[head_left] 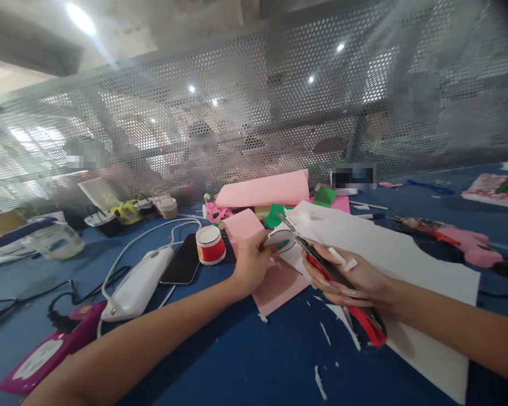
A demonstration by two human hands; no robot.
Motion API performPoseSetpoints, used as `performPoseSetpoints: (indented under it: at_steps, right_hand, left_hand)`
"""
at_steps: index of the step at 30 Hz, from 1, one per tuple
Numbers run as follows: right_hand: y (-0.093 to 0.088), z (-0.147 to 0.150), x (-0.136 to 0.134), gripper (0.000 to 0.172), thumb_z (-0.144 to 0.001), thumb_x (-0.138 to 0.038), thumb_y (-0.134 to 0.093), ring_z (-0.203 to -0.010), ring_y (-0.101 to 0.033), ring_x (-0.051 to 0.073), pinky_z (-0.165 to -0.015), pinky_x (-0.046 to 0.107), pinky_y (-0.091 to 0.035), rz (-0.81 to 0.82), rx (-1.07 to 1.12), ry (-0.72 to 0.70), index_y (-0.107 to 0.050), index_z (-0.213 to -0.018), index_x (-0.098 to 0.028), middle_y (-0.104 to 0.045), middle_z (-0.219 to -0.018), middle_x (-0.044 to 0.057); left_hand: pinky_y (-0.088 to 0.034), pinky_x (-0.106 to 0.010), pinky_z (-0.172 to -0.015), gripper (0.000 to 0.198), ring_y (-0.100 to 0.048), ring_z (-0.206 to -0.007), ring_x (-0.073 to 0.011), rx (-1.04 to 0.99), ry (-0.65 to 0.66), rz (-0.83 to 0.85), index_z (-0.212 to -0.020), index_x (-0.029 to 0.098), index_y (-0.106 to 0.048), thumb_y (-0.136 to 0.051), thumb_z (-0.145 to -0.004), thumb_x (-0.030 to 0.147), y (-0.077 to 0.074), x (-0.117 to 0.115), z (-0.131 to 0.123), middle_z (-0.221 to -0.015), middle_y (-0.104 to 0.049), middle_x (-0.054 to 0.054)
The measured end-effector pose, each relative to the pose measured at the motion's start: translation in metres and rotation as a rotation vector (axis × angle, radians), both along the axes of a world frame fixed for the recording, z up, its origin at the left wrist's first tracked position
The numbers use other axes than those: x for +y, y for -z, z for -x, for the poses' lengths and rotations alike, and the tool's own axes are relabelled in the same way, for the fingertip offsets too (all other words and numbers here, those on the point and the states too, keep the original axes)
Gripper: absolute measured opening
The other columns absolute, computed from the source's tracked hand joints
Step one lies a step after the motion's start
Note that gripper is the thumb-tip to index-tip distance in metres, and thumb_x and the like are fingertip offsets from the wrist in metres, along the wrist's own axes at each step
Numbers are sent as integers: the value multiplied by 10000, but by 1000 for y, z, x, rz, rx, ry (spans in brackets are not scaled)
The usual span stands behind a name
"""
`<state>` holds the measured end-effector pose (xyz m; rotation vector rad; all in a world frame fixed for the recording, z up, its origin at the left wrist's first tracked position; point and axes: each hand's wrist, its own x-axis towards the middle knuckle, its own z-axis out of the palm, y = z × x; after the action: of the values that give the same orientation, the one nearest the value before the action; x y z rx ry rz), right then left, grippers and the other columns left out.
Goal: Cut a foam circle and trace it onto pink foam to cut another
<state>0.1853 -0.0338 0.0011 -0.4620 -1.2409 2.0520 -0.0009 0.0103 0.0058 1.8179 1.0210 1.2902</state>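
Observation:
My left hand [254,256] pinches a small rounded white paper piece [284,243] with a dark outline along its edge. My right hand [342,276] is wrapped round red-and-black-handled scissors [366,324]. Their blades point up and to the left, beside the paper piece; whether they touch it I cannot tell. Two small white scraps [337,256] lie on the right hand's fingers. Beneath both hands are pink sheets [279,287] and a large white sheet [427,265]. Left of my left hand stands a red-and-white cup-like roll [210,245].
A phone [180,259], a white power strip [139,282] and a magenta power strip [55,349] with cables lie left. A pink glue gun [469,242] lies right. Behind are a pink roll [262,189] and a perforated metal screen [245,113]. Paper scraps [319,383] dot the blue table.

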Motion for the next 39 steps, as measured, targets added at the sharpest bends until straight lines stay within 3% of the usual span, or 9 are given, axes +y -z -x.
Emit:
performPoseSetpoints:
  at_steps: [6, 11, 15, 21, 30, 35, 39]
  right_hand:
    - [-2, 0, -2, 550, -974, -459, -285, -218, -215, 9, -216, 121, -212, 37, -22, 24, -504, -585, -139, -398, -393, -55]
    - [0, -2, 0, 550, -973, -488, -271, -214, -213, 11, -218, 132, -225, 0, -5, -61, -509, -615, -143, -391, -396, -63]
    - [-1, -2, 1, 528, -976, -480, -278, -218, -205, 7, -223, 128, -217, -5, 10, -54, -505, -636, -146, -397, -400, -69]
    - [-1, 0, -1, 462, -957, -458, -356, -226, -226, 13, -208, 125, -223, 20, 39, -6, -528, -670, -140, -452, -443, -58]
    - [-2, 2, -1, 535, -948, -501, -346, -197, -212, 21, -202, 129, -220, -14, 20, -33, -542, -611, -135, -395, -357, -59]
    - [-5, 2, -3, 395, -924, -477, -437, -220, -239, 16, -217, 130, -235, 26, 49, 63, -529, -713, -156, -490, -461, -63]
    - [-7, 4, -4, 357, -923, -457, -449, -237, -205, 17, -225, 126, -212, 48, 16, 113, -504, -721, -168, -467, -438, -73]
  left_hand:
    - [-401, -211, -618, 184, -531, -676, -113, 106, 7, -72, -760, 156, -626, -514, -677, 36, 1, -2, 2, -704, -621, 22]
    - [-353, -207, -572, 155, -470, -606, -97, 190, -7, -105, -701, 153, -608, -515, -674, 32, 3, -2, 4, -601, -552, 40]
    - [-359, -211, -565, 140, -473, -601, -102, 139, 26, -52, -722, 151, -615, -532, -674, 50, 3, -2, 3, -615, -562, 35]
    - [-403, -239, -615, 53, -515, -656, -127, -14, -26, 51, -753, 152, -579, -577, -700, 152, 10, 10, 4, -683, -582, 13]
    - [-390, -219, -595, 79, -495, -632, -110, 74, 18, -20, -739, 159, -599, -575, -695, 98, 0, 0, 1, -649, -571, 35]
    - [-388, -222, -575, 32, -493, -621, -110, 78, -32, -24, -762, 159, -572, -578, -732, 149, 5, 4, 3, -653, -556, 35]
    - [-419, -230, -579, 75, -518, -631, -120, 78, -28, 15, -821, 165, -563, -582, -755, 196, 8, 7, 3, -680, -566, 27]
